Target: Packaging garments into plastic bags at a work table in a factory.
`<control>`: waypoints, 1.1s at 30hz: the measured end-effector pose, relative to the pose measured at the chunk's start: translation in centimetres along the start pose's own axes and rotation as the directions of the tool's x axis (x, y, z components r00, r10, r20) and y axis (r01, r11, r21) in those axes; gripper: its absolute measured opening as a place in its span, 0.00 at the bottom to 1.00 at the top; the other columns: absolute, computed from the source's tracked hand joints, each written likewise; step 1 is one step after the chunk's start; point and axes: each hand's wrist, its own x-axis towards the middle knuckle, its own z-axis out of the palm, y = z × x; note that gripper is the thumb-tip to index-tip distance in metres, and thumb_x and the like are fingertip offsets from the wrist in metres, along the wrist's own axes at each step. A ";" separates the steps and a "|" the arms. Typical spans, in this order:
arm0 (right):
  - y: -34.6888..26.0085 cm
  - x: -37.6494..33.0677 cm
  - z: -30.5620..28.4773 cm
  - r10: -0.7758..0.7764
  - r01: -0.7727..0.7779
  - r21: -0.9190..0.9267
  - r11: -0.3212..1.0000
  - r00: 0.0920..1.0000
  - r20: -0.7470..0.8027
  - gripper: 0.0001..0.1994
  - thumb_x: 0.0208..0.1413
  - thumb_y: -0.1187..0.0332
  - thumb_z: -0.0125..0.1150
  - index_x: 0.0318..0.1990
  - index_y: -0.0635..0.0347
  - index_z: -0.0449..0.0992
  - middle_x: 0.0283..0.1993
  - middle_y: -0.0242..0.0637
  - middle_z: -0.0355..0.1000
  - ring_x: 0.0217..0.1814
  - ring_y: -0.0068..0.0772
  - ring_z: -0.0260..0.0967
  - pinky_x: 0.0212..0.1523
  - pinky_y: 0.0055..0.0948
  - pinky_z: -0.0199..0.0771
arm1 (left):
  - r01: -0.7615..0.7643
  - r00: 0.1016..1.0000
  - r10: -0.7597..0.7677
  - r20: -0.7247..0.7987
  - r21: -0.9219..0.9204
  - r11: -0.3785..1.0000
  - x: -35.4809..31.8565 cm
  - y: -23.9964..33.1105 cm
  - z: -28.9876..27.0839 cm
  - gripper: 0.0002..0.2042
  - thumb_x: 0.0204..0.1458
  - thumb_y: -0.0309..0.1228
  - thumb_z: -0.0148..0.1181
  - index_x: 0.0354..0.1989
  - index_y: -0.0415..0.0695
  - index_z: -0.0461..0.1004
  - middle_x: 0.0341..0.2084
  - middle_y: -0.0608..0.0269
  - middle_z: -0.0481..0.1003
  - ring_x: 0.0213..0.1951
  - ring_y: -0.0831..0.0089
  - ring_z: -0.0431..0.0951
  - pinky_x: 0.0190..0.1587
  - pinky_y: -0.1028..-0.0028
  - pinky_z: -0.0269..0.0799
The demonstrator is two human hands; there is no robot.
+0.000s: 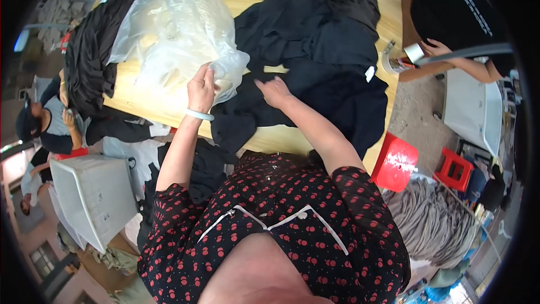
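Note:
A large clear plastic bag (174, 25) lies spread over the left half of the wooden table (132, 98). My left hand (201, 85), with a pale bangle at the wrist, is closed on the bag's near right corner. Just to its right, my right hand (274, 91) rests over dark cloth with the index finger stretched out and the other fingers partly curled; I see nothing in it. Beneath and beyond it, black garments (315, 34) are heaped across the table's right half. One dark piece (233, 126) hangs toward the near edge.
Black clothes (93, 50) pile at the table's left end. White bins (95, 197) stand on the left and right. A red stool (395, 163) is by the right edge, near a grey cloth bundle (433, 219). A co-worker's arm (472, 67) reaches in at the right; another person (50, 115) sits left.

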 end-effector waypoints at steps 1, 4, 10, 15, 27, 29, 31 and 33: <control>0.1 0.1 0.6 -0.014 0.012 0.031 0.999 0.998 0.056 0.18 0.38 0.68 0.54 0.42 0.55 0.68 0.30 0.44 0.70 0.38 0.41 0.67 0.49 0.37 0.57 | -0.169 0.983 0.172 -0.059 0.040 0.985 0.6 -1.9 -1.1 0.10 0.49 0.31 0.46 0.36 0.39 0.70 0.28 0.48 0.72 0.33 0.54 0.72 0.35 0.69 0.67; -0.8 -3.2 -5.4 0.057 0.015 0.547 0.837 0.992 -0.113 0.15 0.36 0.74 0.47 0.37 0.57 0.71 0.33 0.43 0.70 0.37 0.45 0.67 0.38 0.33 0.65 | -0.441 0.857 0.506 -0.098 0.370 0.818 1.6 -6.4 -3.1 0.09 0.48 0.29 0.48 0.35 0.38 0.70 0.34 0.39 0.68 0.40 0.52 0.69 0.41 0.67 0.66; 0.4 -7.9 -19.6 0.284 0.391 0.811 0.436 0.795 -0.536 0.10 0.49 0.78 0.44 0.40 0.65 0.67 0.41 0.33 0.65 0.44 0.25 0.62 0.47 0.22 0.60 | -0.592 0.804 0.378 0.459 0.553 0.587 3.4 -14.4 3.4 0.11 0.45 0.31 0.45 0.31 0.40 0.71 0.38 0.36 0.66 0.52 0.45 0.55 0.55 0.63 0.50; -3.4 -7.3 -23.8 0.301 0.623 0.753 0.211 0.692 -0.656 0.15 0.51 0.71 0.41 0.46 0.66 0.62 0.45 0.40 0.64 0.47 0.31 0.62 0.50 0.28 0.60 | -0.806 0.488 0.063 0.871 0.422 0.415 0.6 -12.5 12.0 0.16 0.48 0.37 0.39 0.32 0.39 0.71 0.37 0.45 0.70 0.53 0.45 0.54 0.55 0.62 0.50; 6.4 -10.1 -16.2 0.430 -0.029 0.653 0.757 0.775 -0.464 0.19 0.48 0.64 0.54 0.48 0.54 0.65 0.41 0.36 0.69 0.42 0.24 0.66 0.43 0.21 0.65 | -0.692 0.648 0.322 0.690 0.357 0.628 -1.1 -14.1 13.2 0.15 0.46 0.38 0.44 0.31 0.37 0.70 0.26 0.44 0.71 0.37 0.53 0.69 0.43 0.63 0.64; 7.8 -16.1 -14.5 0.619 -0.386 0.534 0.752 0.691 -0.374 0.15 0.49 0.63 0.53 0.43 0.57 0.67 0.33 0.38 0.70 0.37 0.25 0.67 0.38 0.23 0.66 | -0.684 0.651 0.281 0.705 0.385 0.619 -1.2 -14.9 11.7 0.17 0.47 0.41 0.44 0.38 0.40 0.68 0.36 0.42 0.68 0.40 0.53 0.69 0.43 0.63 0.64; 7.3 -21.2 -11.2 0.651 -0.429 0.519 0.740 0.653 -0.388 0.15 0.46 0.63 0.56 0.41 0.59 0.67 0.32 0.41 0.69 0.37 0.32 0.68 0.37 0.26 0.67 | -0.637 0.664 0.169 0.729 0.432 0.639 -1.8 -14.6 11.3 0.17 0.47 0.41 0.45 0.37 0.39 0.68 0.38 0.42 0.67 0.40 0.53 0.69 0.42 0.63 0.65; 6.3 -24.6 -7.2 0.652 -0.469 0.506 0.724 0.705 -0.280 0.25 0.41 0.63 0.61 0.47 0.60 0.63 0.40 0.47 0.66 0.44 0.43 0.64 0.43 0.31 0.65 | -0.526 0.794 0.176 0.582 0.513 0.679 -3.9 -12.4 10.4 0.15 0.45 0.39 0.49 0.35 0.40 0.68 0.38 0.43 0.67 0.36 0.53 0.70 0.35 0.62 0.68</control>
